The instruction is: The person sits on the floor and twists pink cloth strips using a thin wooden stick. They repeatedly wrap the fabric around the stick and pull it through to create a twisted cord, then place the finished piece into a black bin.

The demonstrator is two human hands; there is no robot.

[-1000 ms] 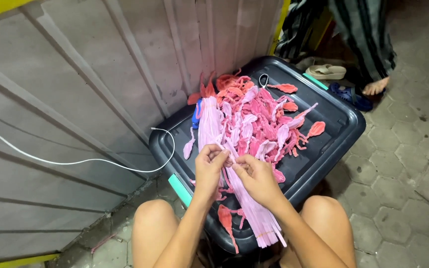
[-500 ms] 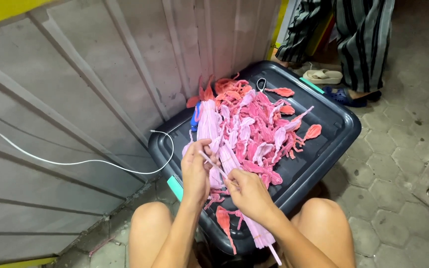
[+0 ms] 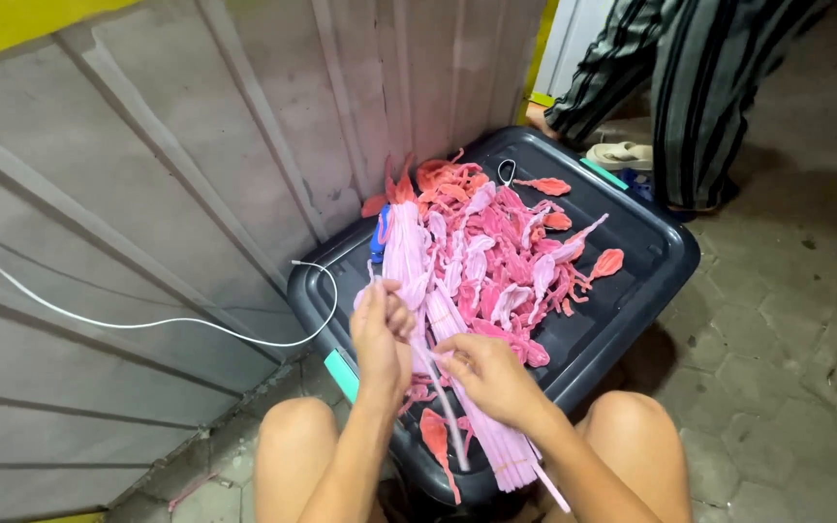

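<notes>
Left hand (image 3: 382, 334) pinching one pale stem (image 3: 443, 407), right hand (image 3: 489, 376) clenched on same stem for control. Both at near edge of dark bin lid (image 3: 632, 276), serving as surface. Pink bundle (image 3: 418, 281) heaped mid-lid, within reach.

Grey corrugated metal wall (image 3: 147, 194), thin white cable (image 3: 147, 323), grey hexagonal paving floor (image 3: 787, 320), striped-trousered person (image 3: 690, 87), pale sandal (image 3: 622, 155) lay nearby.

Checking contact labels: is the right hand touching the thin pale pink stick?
Touching. The head view shows the right hand with its fingers closed around the thin pale pink stick over the dark plastic lid.
</notes>
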